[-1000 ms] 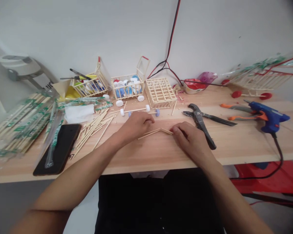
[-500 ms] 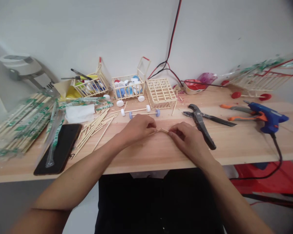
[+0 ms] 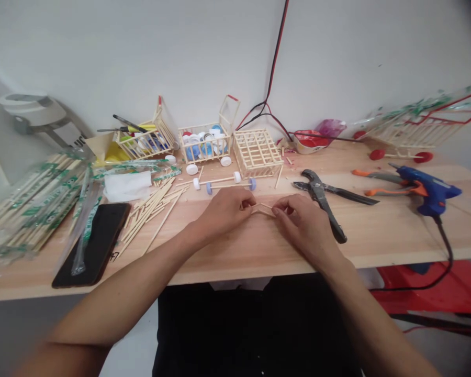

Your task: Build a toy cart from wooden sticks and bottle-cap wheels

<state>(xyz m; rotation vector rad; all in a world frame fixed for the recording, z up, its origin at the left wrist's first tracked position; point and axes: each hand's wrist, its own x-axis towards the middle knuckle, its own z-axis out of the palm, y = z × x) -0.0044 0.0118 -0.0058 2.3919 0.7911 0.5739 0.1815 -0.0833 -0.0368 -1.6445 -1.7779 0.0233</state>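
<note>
My left hand (image 3: pixel 225 210) and my right hand (image 3: pixel 302 222) meet near the middle of the wooden table (image 3: pixel 235 262). Between their fingertips is a small joined frame of thin wooden sticks (image 3: pixel 262 209), and both hands pinch it. The fingers hide most of its length. Just beyond my left hand lies a stick axle with white and blue wheels (image 3: pixel 223 180). Black-handled pliers (image 3: pixel 320 196) lie open just right of my right hand, apart from it.
Stick-built carts (image 3: pixel 204 139) and a stick cage (image 3: pixel 257 153) stand at the back. Loose sticks (image 3: pixel 147 212), wrapped stick bundles (image 3: pixel 35 207) and a black phone (image 3: pixel 94 243) lie left. A blue glue gun (image 3: pixel 429 187) and orange-handled pliers (image 3: pixel 380 180) lie right.
My hands have moved together from resting apart. My left hand has come onto the stick frame, and both now pinch it, with more of its length covered.
</note>
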